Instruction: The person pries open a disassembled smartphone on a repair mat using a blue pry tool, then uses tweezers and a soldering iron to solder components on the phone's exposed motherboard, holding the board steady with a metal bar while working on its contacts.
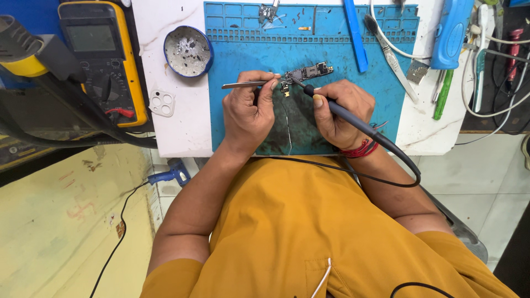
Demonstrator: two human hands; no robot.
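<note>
Blue mat [243, 127] lies under my grips: my left hand [248, 113] pinches tweezers [243, 85], my right hand [338, 110] clenches a soldering iron [353, 122], tip at the small circuit board [308, 72] just ahead. Soldering seems underway; next needs steady tip contact.

A white marble-look table [165, 127] stands far. Pale floor tiles [480, 182] lie right; a worn yellow surface [61, 221] lies near left. Light is even.
</note>
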